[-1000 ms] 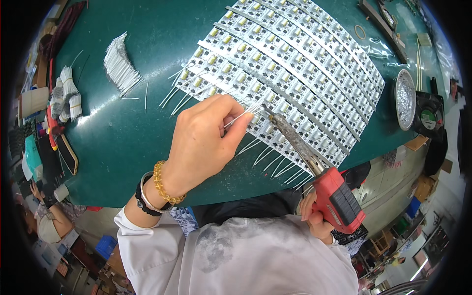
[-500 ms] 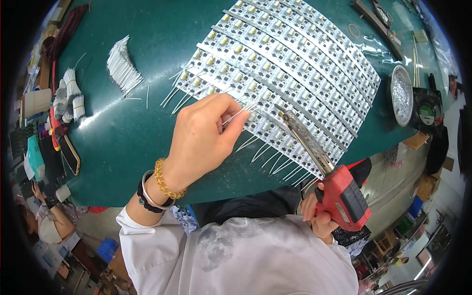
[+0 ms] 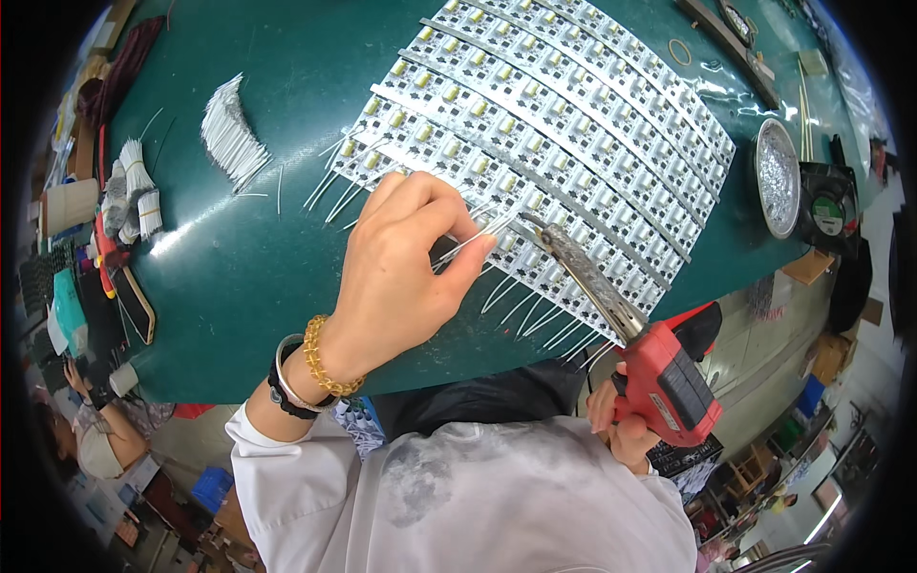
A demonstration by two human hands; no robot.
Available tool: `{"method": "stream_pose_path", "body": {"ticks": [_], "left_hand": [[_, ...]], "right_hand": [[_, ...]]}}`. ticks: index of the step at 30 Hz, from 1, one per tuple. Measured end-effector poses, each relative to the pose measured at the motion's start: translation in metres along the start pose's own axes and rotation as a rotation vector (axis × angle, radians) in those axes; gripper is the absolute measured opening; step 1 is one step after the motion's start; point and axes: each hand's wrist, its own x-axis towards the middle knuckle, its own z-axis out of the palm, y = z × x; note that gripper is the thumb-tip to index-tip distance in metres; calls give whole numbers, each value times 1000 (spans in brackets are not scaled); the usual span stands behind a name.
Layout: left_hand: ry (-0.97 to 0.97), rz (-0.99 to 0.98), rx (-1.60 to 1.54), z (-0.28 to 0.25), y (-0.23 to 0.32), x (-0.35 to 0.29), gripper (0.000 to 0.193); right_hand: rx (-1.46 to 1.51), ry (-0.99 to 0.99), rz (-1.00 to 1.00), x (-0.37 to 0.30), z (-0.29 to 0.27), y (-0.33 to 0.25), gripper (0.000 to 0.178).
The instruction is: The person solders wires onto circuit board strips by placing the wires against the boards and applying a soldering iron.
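A panel of small white circuit boards (image 3: 564, 143), crossed by metal strips, lies at a slant on the green table. My left hand (image 3: 406, 272) is over its near left edge, thumb and fingers pinching a few thin white wires (image 3: 487, 227). My right hand (image 3: 621, 420) grips a red and black soldering gun (image 3: 664, 382). The gun's tip (image 3: 530, 222) is at the boards, close beside the ends of the held wires; whether it touches them I cannot tell. White wires (image 3: 535, 315) stick out along the panel's near edge, and more at its left corner.
Loose white wires (image 3: 232, 134) lie in a pile left of the panel, with bundled wires (image 3: 143, 186) farther left. Red-handled pliers (image 3: 107, 250) and a phone (image 3: 134, 301) are near the left edge. At right stand a metal dish (image 3: 778, 179) and a small black fan (image 3: 829, 212).
My left hand has shifted slightly right and nearer, keeping the wires pinched. The gun's tip has moved a little left and nearer to the wire ends. The panel has slid slightly left.
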Motion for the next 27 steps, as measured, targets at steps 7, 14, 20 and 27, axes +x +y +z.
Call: {"method": "stream_pose_path", "body": {"ticks": [7,14,20,27], "left_hand": [[11,25,30,1,-1,1,15],[25,40,33,1,-2,2,15],[34,54,31,1,-2,0,16],[165,122,57,4,-1,-1,11]], "right_hand": [[39,-19,-20,2,0,8,78],[24,17,105,2,2,4,79],[-19,-46,7,6,-1,1,89],[26,13,-34,7,1,5,88]]}}
